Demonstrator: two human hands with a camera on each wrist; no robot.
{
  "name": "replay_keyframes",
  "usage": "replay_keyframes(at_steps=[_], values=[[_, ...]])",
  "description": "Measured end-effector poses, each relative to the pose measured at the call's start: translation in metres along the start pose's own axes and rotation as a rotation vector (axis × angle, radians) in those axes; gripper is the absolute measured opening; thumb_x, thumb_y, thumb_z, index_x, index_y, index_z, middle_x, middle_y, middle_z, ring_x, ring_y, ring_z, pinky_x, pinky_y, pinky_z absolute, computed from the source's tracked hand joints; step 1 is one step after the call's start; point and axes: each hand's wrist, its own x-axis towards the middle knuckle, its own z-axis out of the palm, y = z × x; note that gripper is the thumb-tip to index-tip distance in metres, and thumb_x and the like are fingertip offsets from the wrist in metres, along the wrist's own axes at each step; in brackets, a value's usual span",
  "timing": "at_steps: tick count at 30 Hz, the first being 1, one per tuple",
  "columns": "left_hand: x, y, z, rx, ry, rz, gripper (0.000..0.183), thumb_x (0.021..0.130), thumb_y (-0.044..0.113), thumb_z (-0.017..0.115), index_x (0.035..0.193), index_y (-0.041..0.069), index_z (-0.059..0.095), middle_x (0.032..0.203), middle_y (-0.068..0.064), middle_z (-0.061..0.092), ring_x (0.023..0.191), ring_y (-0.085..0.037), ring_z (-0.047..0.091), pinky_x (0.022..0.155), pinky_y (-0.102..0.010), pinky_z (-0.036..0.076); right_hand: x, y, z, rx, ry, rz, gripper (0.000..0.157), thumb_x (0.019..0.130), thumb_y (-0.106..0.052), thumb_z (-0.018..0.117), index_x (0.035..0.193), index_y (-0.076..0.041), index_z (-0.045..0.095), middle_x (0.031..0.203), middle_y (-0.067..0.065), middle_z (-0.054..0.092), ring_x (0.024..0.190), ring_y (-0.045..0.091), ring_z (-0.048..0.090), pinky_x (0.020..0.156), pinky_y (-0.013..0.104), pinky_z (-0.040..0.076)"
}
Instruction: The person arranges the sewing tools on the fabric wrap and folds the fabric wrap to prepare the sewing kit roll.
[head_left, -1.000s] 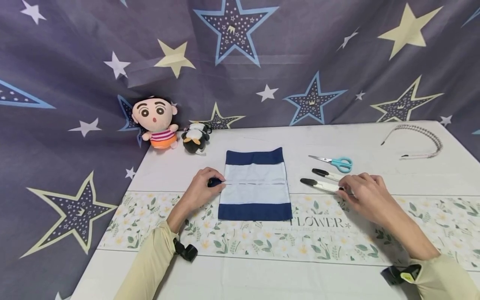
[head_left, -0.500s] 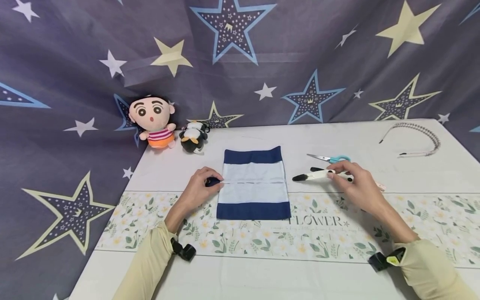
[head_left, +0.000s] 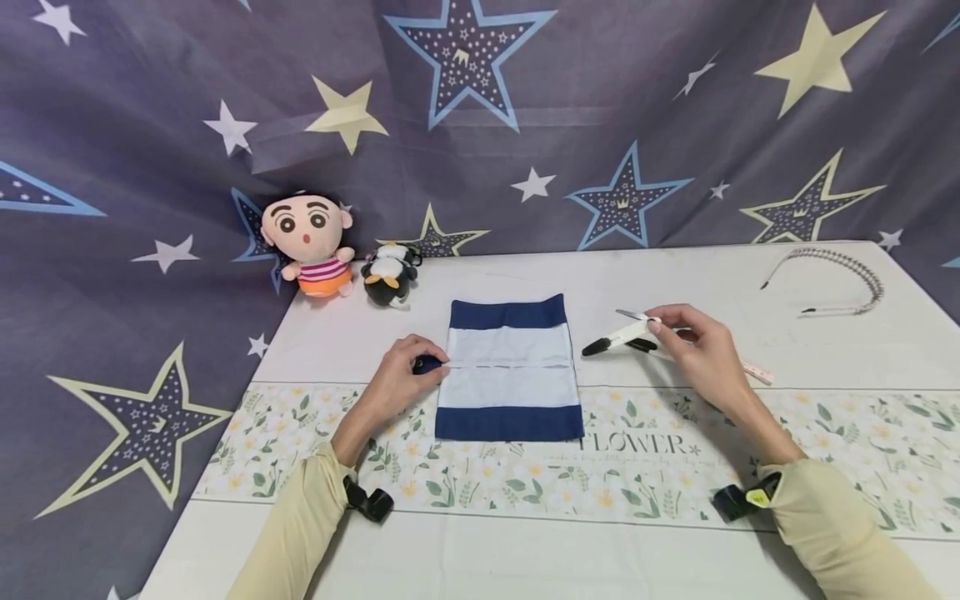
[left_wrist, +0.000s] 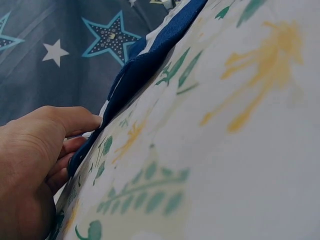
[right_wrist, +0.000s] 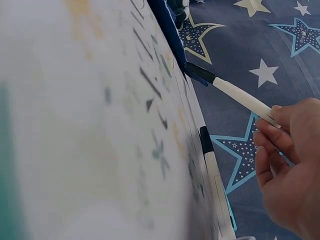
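Observation:
A pale blue folded cloth [head_left: 510, 387] with navy bands along its top and bottom lies flat mid-table, a seam running across its middle. My left hand [head_left: 405, 367] pinches a navy part at the cloth's left edge; in the left wrist view the thumb presses on that navy edge [left_wrist: 132, 82]. To the right of the cloth, my right hand [head_left: 701, 354] holds a white marker [right_wrist: 242, 97] with a black cap, raised off the table and pointing left. Below it a second black-capped marker [right_wrist: 214, 175] lies on the table, partly hidden by the hand in the head view.
Scissors [head_left: 628, 314] lie behind the right hand, mostly covered. The end of a pinkish strip [head_left: 757, 372] shows right of that hand. A headband [head_left: 870, 279] lies at the far right. A doll [head_left: 318, 242] and a penguin plush [head_left: 388, 275] sit at the back left.
My right hand has picked one marker up from the table and moved left and slightly back with it, now covering most of the scissors. The left hand and the cloth have stayed put.

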Motion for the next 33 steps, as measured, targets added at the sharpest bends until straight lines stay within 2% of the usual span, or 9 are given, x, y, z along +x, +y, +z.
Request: replay_keyframes(at_steps=[4,10,17,21,24,29,33], values=[[0.000,0.000,0.000,-0.002,-0.003,-0.004,0.011,0.094,0.015,0.077,0.104,0.011,0.076,0.115,-0.008,0.063,0.109,-0.030,0.054,0.092,-0.047,0.043,0.006,-0.001,0.004,0.060,0.006,0.004,0.021,0.101,0.002,0.063,0.118,0.012,0.067,0.101,0.016,0.067,0.091,0.005,0.062,0.072,0.013,0.046],[0.000,0.000,0.000,-0.006,-0.007,-0.004,0.011,0.095,0.015,0.076,0.105,0.011,0.076,0.115,-0.007,0.063,0.108,-0.030,0.054,0.091,-0.047,0.043,0.017,-0.004,0.014,0.139,-0.009,0.014,0.021,0.102,-0.004,0.065,0.119,0.007,0.069,0.101,0.010,0.070,0.090,0.010,0.065,0.068,0.016,0.048],[-0.001,0.000,0.000,-0.012,-0.002,0.005,0.011,0.094,0.015,0.077,0.105,0.011,0.076,0.115,-0.008,0.064,0.108,-0.030,0.054,0.089,-0.047,0.044,0.029,-0.006,0.033,0.200,-0.040,0.013,0.021,0.101,-0.002,0.066,0.119,0.008,0.069,0.102,0.023,0.069,0.091,0.009,0.065,0.074,0.017,0.051],[-0.001,-0.001,0.001,-0.012,0.000,0.009,0.011,0.094,0.014,0.077,0.105,0.011,0.076,0.116,-0.008,0.064,0.109,-0.031,0.054,0.089,-0.048,0.044,0.034,-0.008,0.045,0.222,-0.068,0.006,0.022,0.101,-0.001,0.064,0.121,0.008,0.069,0.104,0.027,0.069,0.088,0.012,0.064,0.071,0.017,0.049],[0.000,-0.001,0.001,-0.012,0.001,0.008,0.011,0.094,0.014,0.078,0.105,0.011,0.076,0.116,-0.009,0.064,0.109,-0.031,0.054,0.090,-0.049,0.044,0.037,-0.010,0.051,0.222,-0.090,0.015,0.022,0.102,-0.003,0.064,0.121,0.006,0.070,0.104,0.025,0.070,0.089,0.014,0.064,0.075,0.017,0.048],[0.000,-0.001,0.001,-0.013,0.001,-0.004,0.011,0.094,0.015,0.077,0.104,0.011,0.076,0.116,-0.008,0.063,0.109,-0.031,0.054,0.090,-0.048,0.044,0.041,-0.012,0.062,0.234,-0.113,0.027,0.021,0.103,-0.008,0.065,0.120,0.004,0.071,0.103,0.022,0.071,0.094,0.029,0.065,0.079,0.019,0.049],[0.000,-0.001,0.001,-0.010,0.002,-0.008,0.011,0.094,0.016,0.077,0.104,0.011,0.076,0.116,-0.008,0.063,0.110,-0.031,0.054,0.090,-0.048,0.043,0.044,-0.019,0.071,0.244,-0.136,0.042,0.023,0.103,-0.006,0.064,0.121,0.007,0.070,0.104,0.024,0.070,0.092,0.027,0.065,0.079,0.018,0.049]])
